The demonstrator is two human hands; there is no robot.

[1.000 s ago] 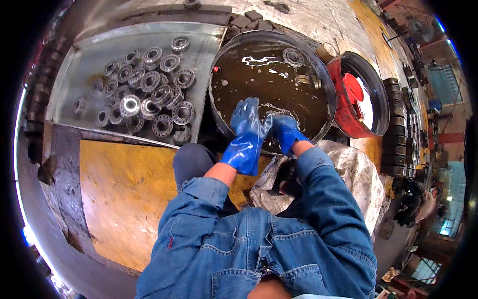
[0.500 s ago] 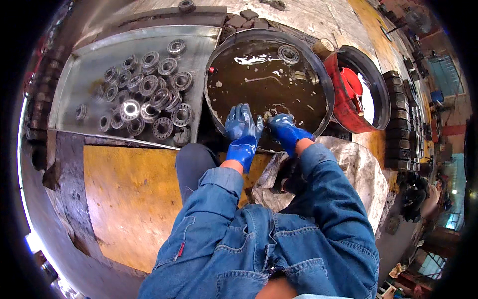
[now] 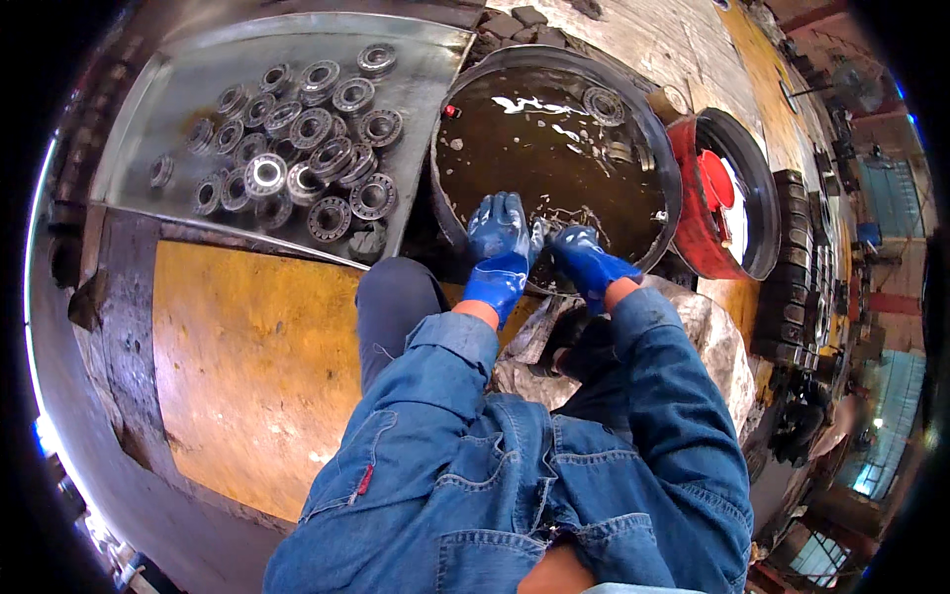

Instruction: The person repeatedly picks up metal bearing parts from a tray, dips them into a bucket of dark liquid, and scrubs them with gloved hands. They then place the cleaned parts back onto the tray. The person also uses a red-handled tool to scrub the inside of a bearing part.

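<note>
Both my hands wear blue rubber gloves and are at the near side of a round tub [image 3: 457,87] of murky brown liquid. My left hand [image 3: 500,236] is open, its fingers stretched out flat over the liquid, with the thumb out towards the other hand. Close beside it, my right hand [image 3: 586,259] has its fingers curled down at the surface; what they hold, if anything, is hidden. Ripples and foam show around its fingertips. At the tub's far right, one bearing ring [image 3: 604,106] lies in the liquid, with more rings [image 3: 626,152] partly sunk below it.
To the left is a metal tray [image 3: 148,109] with several roller bearings [image 3: 311,129]. A red drum [image 3: 690,188] with a red scoop [image 3: 714,178] in it stands right of the tub. Dark metal parts [image 3: 792,238] are stacked farther right. A yellow board [image 3: 252,356] lies at near left.
The view has shifted, so the tub sits farther right in it. My hands have come closer together, and the liquid by my right hand is more stirred up.
</note>
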